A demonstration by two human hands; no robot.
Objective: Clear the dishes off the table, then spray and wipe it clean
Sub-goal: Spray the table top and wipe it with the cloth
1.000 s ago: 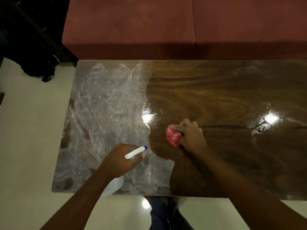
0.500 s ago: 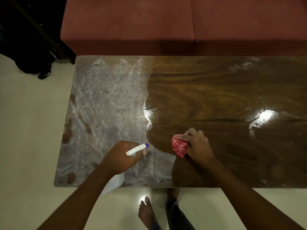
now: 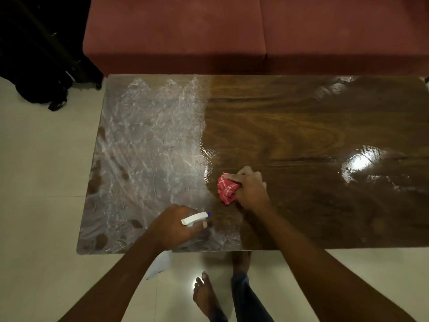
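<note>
A glossy dark wooden table (image 3: 301,126) fills the middle of the view, with no dishes on it. Its left part is covered by a cloudy, streaky white film (image 3: 148,145); the right part shines wet and brown. My right hand (image 3: 251,188) presses a bunched red cloth (image 3: 227,188) onto the table at the film's edge. My left hand (image 3: 174,226) grips a white spray bottle (image 3: 193,219) with a blue nozzle tip, held over the front edge; the bottle's body hangs below the table edge, mostly hidden by my wrist.
A red sofa (image 3: 255,36) runs along the table's far side. A black bag (image 3: 41,66) lies on the pale tiled floor at the far left. My bare feet (image 3: 206,296) stand at the table's front edge.
My right hand and the red cloth shifted slightly to the right, then back a little toward the film's edge. The left hand with the bottle stayed near the front edge. The view pulled back.
</note>
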